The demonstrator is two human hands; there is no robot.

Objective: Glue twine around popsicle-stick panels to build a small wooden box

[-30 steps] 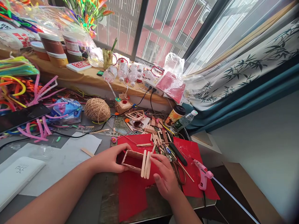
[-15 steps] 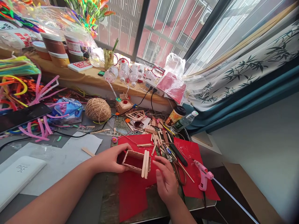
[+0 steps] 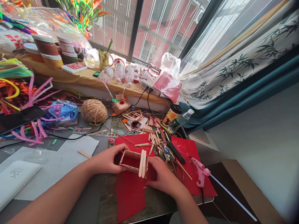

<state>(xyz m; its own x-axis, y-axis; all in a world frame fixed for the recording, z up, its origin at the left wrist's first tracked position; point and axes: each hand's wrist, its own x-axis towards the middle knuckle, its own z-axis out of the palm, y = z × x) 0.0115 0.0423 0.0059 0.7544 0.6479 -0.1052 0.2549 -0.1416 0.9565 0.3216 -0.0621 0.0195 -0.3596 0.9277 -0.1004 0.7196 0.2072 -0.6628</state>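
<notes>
The wooden box (image 3: 133, 169) was kept gripped by the left hand (image 3: 109, 161), while the right hand (image 3: 163, 176), previously apart, had been brought to the end opposite that grip, beside two sticks (image 3: 141, 165), whether closed being unclear.

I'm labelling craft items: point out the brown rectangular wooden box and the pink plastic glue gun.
Brown rectangular wooden box (image 3: 132, 169), head view: near side wall.
Pink plastic glue gun (image 3: 201, 178), head view: handle.
</notes>
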